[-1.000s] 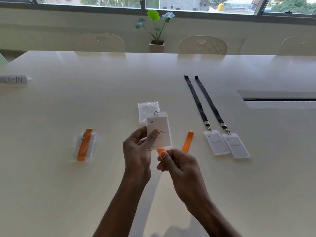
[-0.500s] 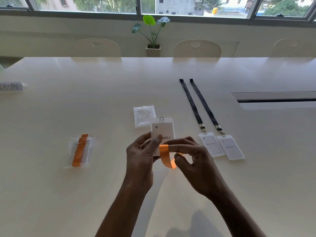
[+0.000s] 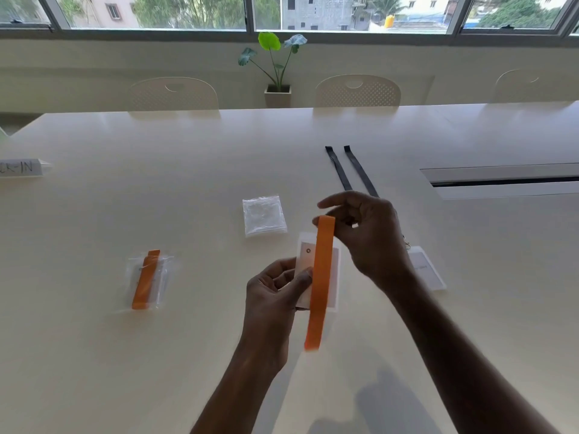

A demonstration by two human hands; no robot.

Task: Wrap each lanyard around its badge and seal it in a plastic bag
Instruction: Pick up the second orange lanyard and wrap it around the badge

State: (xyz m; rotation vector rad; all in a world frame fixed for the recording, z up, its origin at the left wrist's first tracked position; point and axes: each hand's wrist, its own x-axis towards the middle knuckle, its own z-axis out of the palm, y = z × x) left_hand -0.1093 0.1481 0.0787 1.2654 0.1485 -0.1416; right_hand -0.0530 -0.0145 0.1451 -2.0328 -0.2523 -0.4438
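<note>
As left hand (image 3: 272,297) grips upright badge (image 3: 305,261), orange lanyard (image 3: 320,277) runs lengthwise

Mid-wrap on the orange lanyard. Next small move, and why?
Probably the right hand should carry the orange lanyard over the top edge of the badge and down behind it: the strap lies along the front, tail hanging loose below, while the left hand pinches the badge.

right hand (image 3: 369,233): raised | orange lanyard (image 3: 319,277): pulled straight up across badge (image 3: 333,277)
</note>
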